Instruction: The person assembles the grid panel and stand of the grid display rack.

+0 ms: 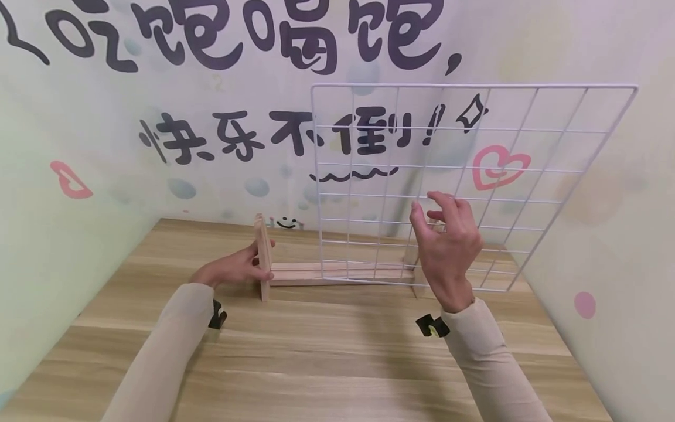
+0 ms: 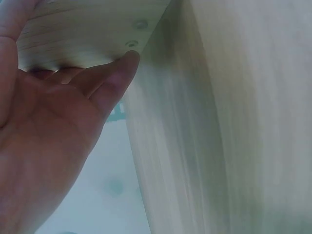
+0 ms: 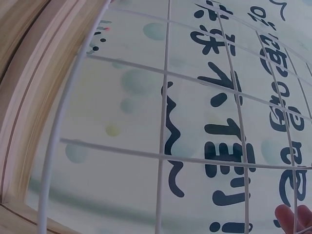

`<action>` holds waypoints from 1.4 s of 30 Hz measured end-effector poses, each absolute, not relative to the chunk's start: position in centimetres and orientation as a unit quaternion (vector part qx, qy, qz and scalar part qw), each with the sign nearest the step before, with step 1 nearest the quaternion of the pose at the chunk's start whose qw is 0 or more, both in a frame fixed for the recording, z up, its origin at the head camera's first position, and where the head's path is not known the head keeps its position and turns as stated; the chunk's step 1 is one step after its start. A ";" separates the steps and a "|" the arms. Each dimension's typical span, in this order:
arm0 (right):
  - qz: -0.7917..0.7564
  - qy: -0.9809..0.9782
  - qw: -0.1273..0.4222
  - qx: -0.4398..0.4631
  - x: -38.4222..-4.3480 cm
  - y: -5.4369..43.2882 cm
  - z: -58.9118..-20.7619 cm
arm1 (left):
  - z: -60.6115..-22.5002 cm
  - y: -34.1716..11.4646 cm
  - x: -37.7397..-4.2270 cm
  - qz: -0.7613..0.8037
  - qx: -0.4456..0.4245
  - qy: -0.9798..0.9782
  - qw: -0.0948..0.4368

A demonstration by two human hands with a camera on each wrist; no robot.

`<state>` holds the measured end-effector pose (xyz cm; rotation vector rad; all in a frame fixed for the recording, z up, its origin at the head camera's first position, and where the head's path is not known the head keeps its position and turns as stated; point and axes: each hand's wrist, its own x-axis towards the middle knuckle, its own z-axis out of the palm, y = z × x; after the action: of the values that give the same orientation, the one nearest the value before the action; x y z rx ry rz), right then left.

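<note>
A white wire grid panel (image 1: 474,86) leans in front of the wall, its lower edge by the rails of a low wooden stand (image 1: 300,282). My right hand (image 1: 450,246) holds the panel right of its middle, fingers bent at the wires. In the right wrist view, only fingertips (image 3: 287,217) show, at a wire of the grid (image 3: 163,122). My left hand (image 1: 232,268) grips the stand's upright left end board (image 1: 263,252), thumb in front and fingers behind. The left wrist view shows this hand (image 2: 53,131) against the board (image 2: 87,29), near two round marks. My right hand partly hides the stand's right end.
The stand rests on a wood-grain table (image 1: 316,363) towards its back edge. Behind rises a pale wall (image 1: 237,193) with large dark lettering, pink hearts and blue dots. Side walls flank the table. Black devices (image 1: 432,326) sit at both wrists.
</note>
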<state>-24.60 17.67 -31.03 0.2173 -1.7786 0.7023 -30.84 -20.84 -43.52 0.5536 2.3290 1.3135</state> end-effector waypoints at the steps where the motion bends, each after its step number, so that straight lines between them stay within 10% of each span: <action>1: 0.300 -0.757 0.573 0.091 -24.6 17.7 -31.0 | -43.5 -20.8 -31.0 0.471 0.201 0.834 0.205; 42: 0.315 -0.753 0.572 0.074 -26.1 16.0 -28.8 | -43.9 -19.9 -32.3 0.469 0.189 0.836 0.215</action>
<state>-26.14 16.02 -28.84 0.1736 -1.7666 0.7394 -32.25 -19.86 -43.89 0.5252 2.3177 1.3000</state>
